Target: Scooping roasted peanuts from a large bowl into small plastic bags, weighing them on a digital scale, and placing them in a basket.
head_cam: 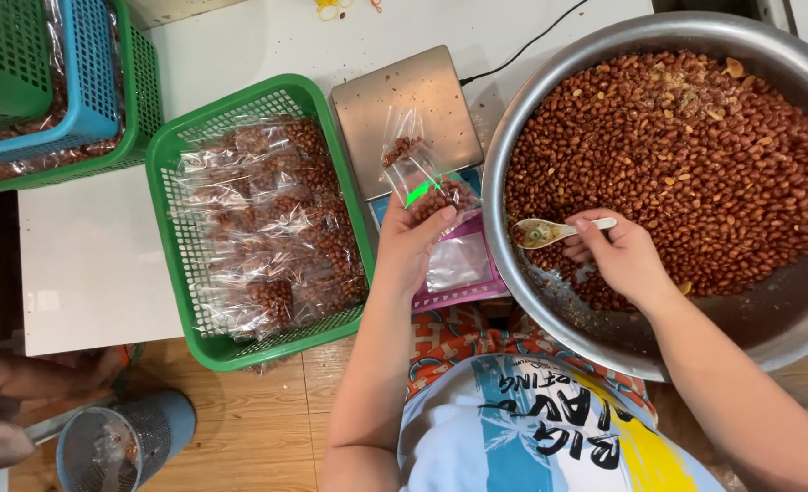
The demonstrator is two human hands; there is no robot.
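The small clear bag (427, 187) of peanuts sits in my left grip (410, 241), fingers closed round it just beside the scale (404, 114). My right grip (618, 255) pinches a spoon (550, 231) over the big metal bowl (550, 301) of peanuts at the counter's right edge; a green basket (171, 219) of filled bags stands left.

A low white table (94, 264) stands on a pale wooden plank floor (258, 428). Past the table's far edge a black cable (531, 41) trails across its top. Even, bright light falls everywhere.
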